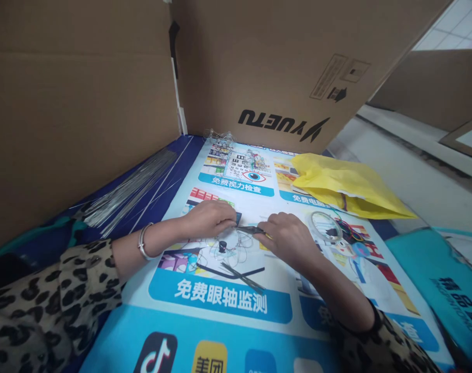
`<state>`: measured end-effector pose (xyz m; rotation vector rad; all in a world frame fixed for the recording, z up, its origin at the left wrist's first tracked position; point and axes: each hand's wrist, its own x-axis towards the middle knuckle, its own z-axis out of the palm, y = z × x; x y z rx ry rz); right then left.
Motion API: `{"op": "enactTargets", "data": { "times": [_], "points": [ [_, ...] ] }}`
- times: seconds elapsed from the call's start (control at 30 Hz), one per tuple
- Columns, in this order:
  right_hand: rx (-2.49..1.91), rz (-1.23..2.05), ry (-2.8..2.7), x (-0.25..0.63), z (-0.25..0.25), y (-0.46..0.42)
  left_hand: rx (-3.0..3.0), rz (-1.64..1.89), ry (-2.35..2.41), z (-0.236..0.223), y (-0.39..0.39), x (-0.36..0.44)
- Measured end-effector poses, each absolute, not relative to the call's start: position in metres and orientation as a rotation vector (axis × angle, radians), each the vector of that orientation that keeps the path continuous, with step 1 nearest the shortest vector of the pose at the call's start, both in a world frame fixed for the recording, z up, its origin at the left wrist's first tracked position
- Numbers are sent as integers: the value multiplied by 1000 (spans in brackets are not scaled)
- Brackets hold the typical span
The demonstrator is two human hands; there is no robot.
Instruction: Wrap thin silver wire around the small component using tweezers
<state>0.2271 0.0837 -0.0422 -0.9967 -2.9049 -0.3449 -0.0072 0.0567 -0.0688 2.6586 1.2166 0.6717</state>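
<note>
Pliers (248,229) are pointing at L hand (209,219).
R hand's (289,237) grip is holding them over the picture sheet (119,331), prob. so tips can reach tiny bits; L grip is pinching, can't tell what. Short wires (242,276) are lying nearby, prob. for easy reach.

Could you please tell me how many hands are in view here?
2: the left hand, with a silver bracelet on its wrist, and the right hand, holding pliers, both over the printed sheet. No other hand shows.
</note>
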Motion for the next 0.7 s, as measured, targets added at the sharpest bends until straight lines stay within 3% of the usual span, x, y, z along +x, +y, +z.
{"op": "enactTargets", "data": {
  "times": [0.7],
  "points": [
    [-955,-82,-2826,236,-28,90,2735,727,1300,-67,53,-6]
  ]
}}
